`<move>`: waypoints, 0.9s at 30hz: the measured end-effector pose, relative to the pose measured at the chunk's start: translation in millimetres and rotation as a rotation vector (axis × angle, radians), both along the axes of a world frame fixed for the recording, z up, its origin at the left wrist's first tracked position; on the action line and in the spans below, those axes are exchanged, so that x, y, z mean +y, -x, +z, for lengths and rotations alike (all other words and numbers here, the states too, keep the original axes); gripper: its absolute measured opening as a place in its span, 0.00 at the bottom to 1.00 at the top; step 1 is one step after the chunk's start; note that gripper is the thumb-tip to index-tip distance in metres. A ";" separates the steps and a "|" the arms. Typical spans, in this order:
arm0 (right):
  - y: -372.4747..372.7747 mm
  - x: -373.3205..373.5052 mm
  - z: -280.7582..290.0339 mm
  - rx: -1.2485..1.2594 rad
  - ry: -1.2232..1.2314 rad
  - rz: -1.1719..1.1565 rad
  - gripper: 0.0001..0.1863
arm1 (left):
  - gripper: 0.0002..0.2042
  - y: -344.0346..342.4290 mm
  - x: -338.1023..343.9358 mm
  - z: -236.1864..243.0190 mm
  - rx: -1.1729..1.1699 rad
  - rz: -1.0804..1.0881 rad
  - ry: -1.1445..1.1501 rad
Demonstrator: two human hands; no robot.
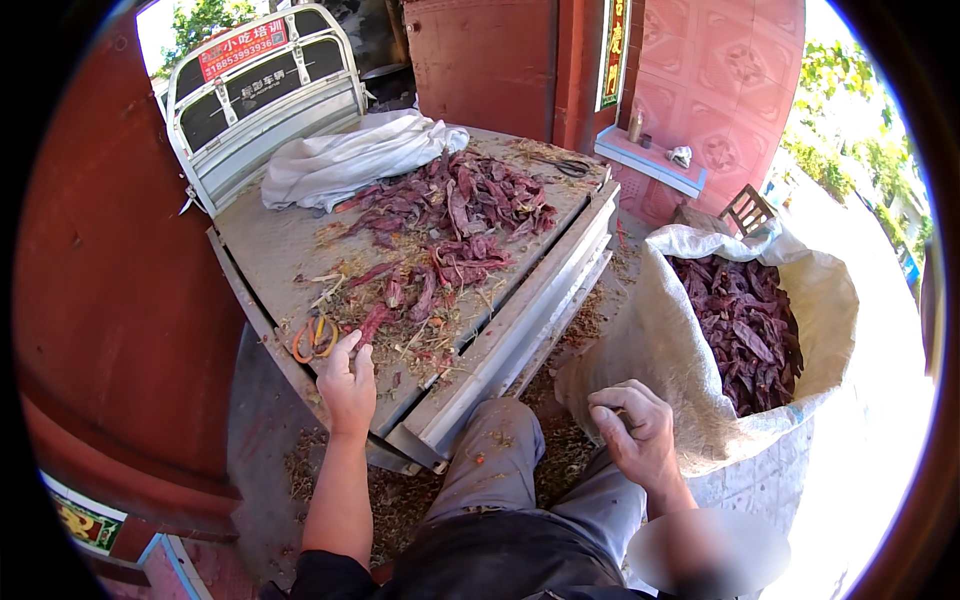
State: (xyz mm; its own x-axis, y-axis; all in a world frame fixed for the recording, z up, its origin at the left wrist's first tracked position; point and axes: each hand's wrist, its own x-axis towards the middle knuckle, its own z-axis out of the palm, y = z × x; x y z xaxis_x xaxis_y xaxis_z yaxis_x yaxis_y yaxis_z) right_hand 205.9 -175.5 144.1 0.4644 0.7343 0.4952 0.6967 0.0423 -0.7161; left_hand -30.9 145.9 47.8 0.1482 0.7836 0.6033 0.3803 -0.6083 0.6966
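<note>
My left hand (349, 385) grips a dried red chili (376, 318) at the near edge of the flatbed (251, 230), just right of orange-handled scissors (305, 340). Dried chilies (470, 190) lie in loose piles on the bed among straw and bits of stem. My right hand (632, 435) is curled above my right leg, beside the open woven sack (820, 320) full of dark red dried chilies (728, 320); what it holds, if anything, is hidden.
A crumpled white sack (340, 160) and black-handled scissors (568, 168) lie farther back on the flatbed. Red doors (130, 280) flank the left side. A pink tiled wall with a small ledge (645, 160) and a wooden stool (745, 208) stand at the back right.
</note>
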 end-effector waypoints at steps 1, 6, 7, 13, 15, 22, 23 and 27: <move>1.3 4.9 -6.3 -0.002 0.013 0.033 0.05 | 0.14 0.4 -1.9 1.9 0.029 0.013 -0.003; 7.3 13.1 -30.1 0.082 0.128 0.147 0.06 | 0.09 10.4 -2.2 9.4 0.218 0.155 -0.223; 7.8 12.8 -34.9 0.099 0.130 0.159 0.06 | 0.09 13.7 -1.1 12.9 0.277 0.158 -0.240; 8.5 12.9 -50.7 0.170 0.182 0.206 0.07 | 0.09 32.9 -8.8 35.8 0.402 0.191 -0.266; 11.1 11.3 -55.6 0.202 0.206 0.221 0.08 | 0.08 35.4 -14.0 40.0 0.344 0.161 -0.249; 20.1 17.5 -69.5 0.290 0.296 0.282 0.09 | 0.08 38.8 -27.3 42.6 0.231 0.113 -0.241; 23.9 15.1 -72.7 0.306 0.305 0.287 0.10 | 0.09 41.3 -30.8 40.1 0.212 0.099 -0.230; 25.2 18.4 -74.2 0.325 0.321 0.302 0.11 | 0.08 39.0 -25.9 37.2 0.199 0.094 -0.199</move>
